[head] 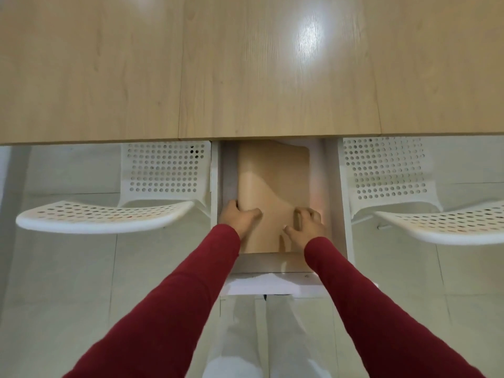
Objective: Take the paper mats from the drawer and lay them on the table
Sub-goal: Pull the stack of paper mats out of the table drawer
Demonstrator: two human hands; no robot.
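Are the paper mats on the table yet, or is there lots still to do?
Not yet. Done: the drawer is pulled open under the table. In hand: the left hand grips the lifted left edge of the paper mats, and the right hand pinches them near the front. Left: lifting them out and laying them on the table, where no mat shows yet.

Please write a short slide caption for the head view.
Both hands, left and right, grip tan paper mats in the open white drawer under the wooden table.
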